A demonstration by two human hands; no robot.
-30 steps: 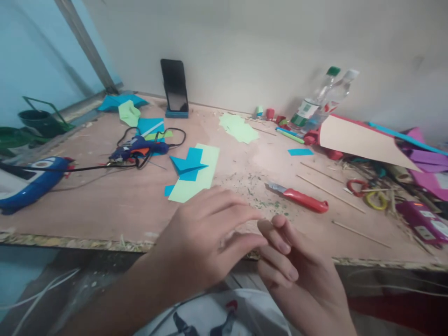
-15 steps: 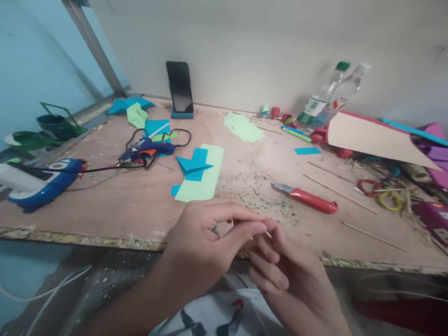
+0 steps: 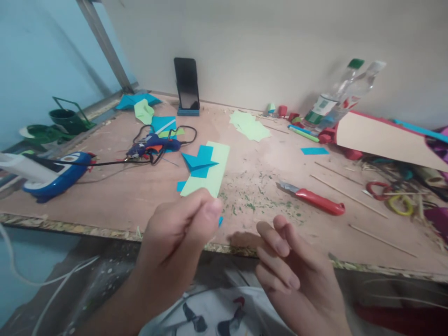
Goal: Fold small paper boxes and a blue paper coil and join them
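My left hand point(image 3: 178, 238) is closed in a pinch near the table's front edge, and a tiny blue scrap point(image 3: 220, 220) peeks out beside the thumb tip. To its right, my right hand point(image 3: 294, 275) is palm up with loosely curled fingers and holds nothing. Just beyond the left hand lies a light green paper strip point(image 3: 210, 175) with a folded blue paper shape point(image 3: 199, 162) on it. A red-handled craft knife point(image 3: 317, 199) lies on the wooden table point(image 3: 115, 196) to the right.
A blue glue gun point(image 3: 152, 144) with its black cord lies at the left, a phone point(image 3: 187, 88) stands at the back. Plastic bottles point(image 3: 332, 100), a rolled card cone point(image 3: 381, 140), scissors point(image 3: 388, 196), thin wooden sticks point(image 3: 350, 196) and paper scraps crowd the right side.
The hands were touching at the fingertips; now they have parted. My left hand has drawn away leftward, pinched on the small blue scrap, and the right hand has opened.
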